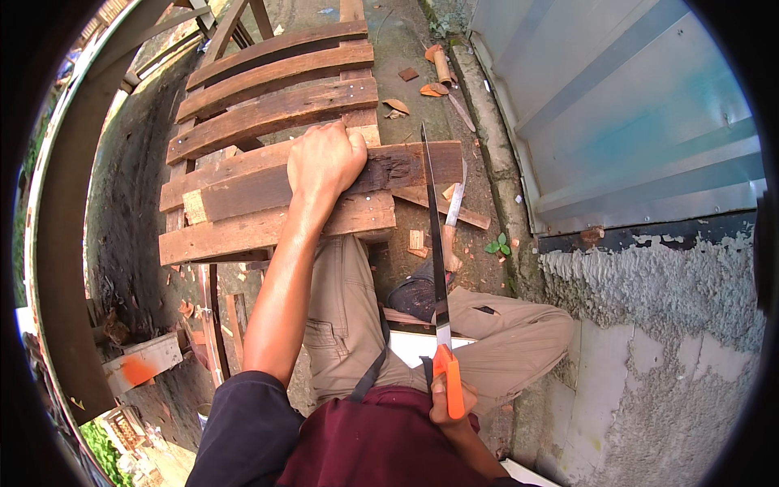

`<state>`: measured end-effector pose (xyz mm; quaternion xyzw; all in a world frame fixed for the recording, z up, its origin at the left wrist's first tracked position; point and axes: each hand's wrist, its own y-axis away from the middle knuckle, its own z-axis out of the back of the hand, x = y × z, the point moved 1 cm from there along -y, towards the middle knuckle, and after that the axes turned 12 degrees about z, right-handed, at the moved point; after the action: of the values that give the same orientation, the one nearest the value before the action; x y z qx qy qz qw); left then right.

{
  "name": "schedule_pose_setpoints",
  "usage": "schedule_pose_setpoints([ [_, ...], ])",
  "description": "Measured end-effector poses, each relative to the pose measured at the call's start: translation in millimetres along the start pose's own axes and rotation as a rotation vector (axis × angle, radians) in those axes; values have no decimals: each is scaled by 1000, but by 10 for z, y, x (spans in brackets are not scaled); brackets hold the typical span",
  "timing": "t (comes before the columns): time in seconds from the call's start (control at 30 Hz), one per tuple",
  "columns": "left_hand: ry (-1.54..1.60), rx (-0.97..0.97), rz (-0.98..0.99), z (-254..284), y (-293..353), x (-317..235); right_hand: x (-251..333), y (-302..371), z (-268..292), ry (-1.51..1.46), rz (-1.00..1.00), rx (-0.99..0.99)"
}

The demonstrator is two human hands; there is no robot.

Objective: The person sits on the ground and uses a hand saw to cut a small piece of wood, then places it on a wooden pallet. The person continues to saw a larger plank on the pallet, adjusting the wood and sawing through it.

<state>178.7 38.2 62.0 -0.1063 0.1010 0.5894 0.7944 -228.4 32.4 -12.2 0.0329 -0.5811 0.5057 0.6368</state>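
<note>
A dark, weathered wooden plank (pixel 251 193) lies crosswise on a slatted wooden pallet (pixel 280 230), its right end sticking out past the slats. My left hand (pixel 327 159) is closed over the plank and bears down on it. Low in the view, my right hand (pixel 446 403) grips the orange handle of a handsaw (pixel 439 276). The long saw blade points away from me and crosses the overhanging part of the plank, right of a rough, darkened patch. Whether its teeth have cut into the wood, I cannot tell.
A long knife (pixel 454 203) lies on the ground beneath the plank's overhang, among wood offcuts (pixel 418 240). A corrugated metal sheet (pixel 608 105) and a rough plastered wall (pixel 641 325) bound the right side. A wooden post (pixel 69 219) stands at left.
</note>
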Motion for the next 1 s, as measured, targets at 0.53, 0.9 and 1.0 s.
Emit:
schedule_pose_setpoints([
  [0.53,-31,-5,-11,3,37,9,-532,-792,-253,-139,-97,61],
  [0.9,32,330,-19,39,-627,4,-710,-612,-419,-163,-44,30],
  [1.0,20,446,-9,-206,-869,163,-682,-660,-471,-158,-11,9],
])
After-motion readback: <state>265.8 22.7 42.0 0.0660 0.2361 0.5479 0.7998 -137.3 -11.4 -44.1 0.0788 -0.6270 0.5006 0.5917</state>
